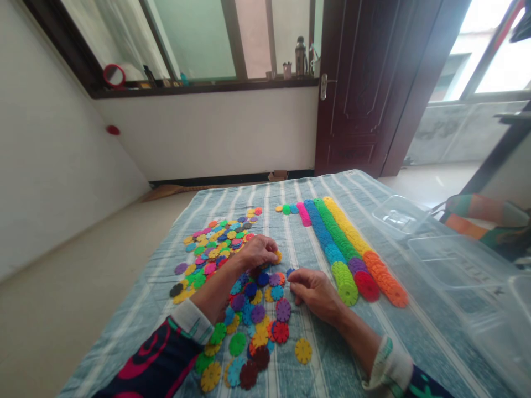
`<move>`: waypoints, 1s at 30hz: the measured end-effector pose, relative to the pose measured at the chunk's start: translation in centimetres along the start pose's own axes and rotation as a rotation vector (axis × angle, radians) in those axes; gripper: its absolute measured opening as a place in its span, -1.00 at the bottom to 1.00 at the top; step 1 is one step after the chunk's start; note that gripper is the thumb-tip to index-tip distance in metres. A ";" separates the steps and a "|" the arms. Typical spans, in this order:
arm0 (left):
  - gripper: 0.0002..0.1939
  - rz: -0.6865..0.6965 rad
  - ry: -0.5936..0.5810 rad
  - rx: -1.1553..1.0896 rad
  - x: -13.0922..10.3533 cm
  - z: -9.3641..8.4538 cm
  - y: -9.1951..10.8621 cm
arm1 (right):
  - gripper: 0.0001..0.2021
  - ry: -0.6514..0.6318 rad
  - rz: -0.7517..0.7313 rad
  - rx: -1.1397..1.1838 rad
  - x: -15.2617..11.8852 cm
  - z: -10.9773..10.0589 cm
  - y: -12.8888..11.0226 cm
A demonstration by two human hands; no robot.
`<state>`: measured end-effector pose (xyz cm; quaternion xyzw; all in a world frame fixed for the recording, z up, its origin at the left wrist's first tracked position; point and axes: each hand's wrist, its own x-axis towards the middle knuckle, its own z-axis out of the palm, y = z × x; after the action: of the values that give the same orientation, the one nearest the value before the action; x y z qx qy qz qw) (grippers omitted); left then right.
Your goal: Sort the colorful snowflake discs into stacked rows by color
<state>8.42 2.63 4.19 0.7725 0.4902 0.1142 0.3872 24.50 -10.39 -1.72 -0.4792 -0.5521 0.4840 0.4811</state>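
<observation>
Many colourful notched discs (238,344) lie scattered on a striped cloth (161,331). Over the right side of this pile is my left hand (259,252), its fingers pinched at a yellow disc (278,257). My right hand (315,290) is at the pile's right edge, thumb and forefinger closed around the edge of a blue disc (291,272). To the right, overlapping discs form long rows: blue (317,224), green (332,232) and yellow (344,224), with orange (384,279), red (367,286) and lime (345,283) ones at the near ends. A short pink row (304,214) sits beside them.
Clear plastic containers (400,215) stand along the right side, near a multicoloured bag (485,215). A lone yellow disc (303,351) lies in front of my right hand. Behind the cloth are a wall, a window ledge (207,87) and a dark red door (365,83).
</observation>
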 end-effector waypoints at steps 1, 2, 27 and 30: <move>-0.84 -0.001 -0.010 -0.011 0.2 -0.1 0.0 | -0.88 -0.001 0.003 0.003 0.0 0.0 0.0; -0.84 0.001 -0.022 -0.018 0.4 -0.2 0.0 | -0.88 -0.003 0.006 0.006 0.0 0.0 -0.1; -0.90 -0.087 0.245 -0.067 7.5 -1.7 -1.9 | -0.84 0.004 0.008 -0.011 0.0 0.2 -0.2; -0.89 -0.078 0.237 -0.026 7.2 -1.8 -2.2 | -0.83 0.004 0.012 -0.003 0.0 0.3 -0.2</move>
<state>9.43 10.07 2.39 0.7290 0.5606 0.1960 0.3405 24.19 -10.43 -1.51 -0.4840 -0.5489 0.4852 0.4785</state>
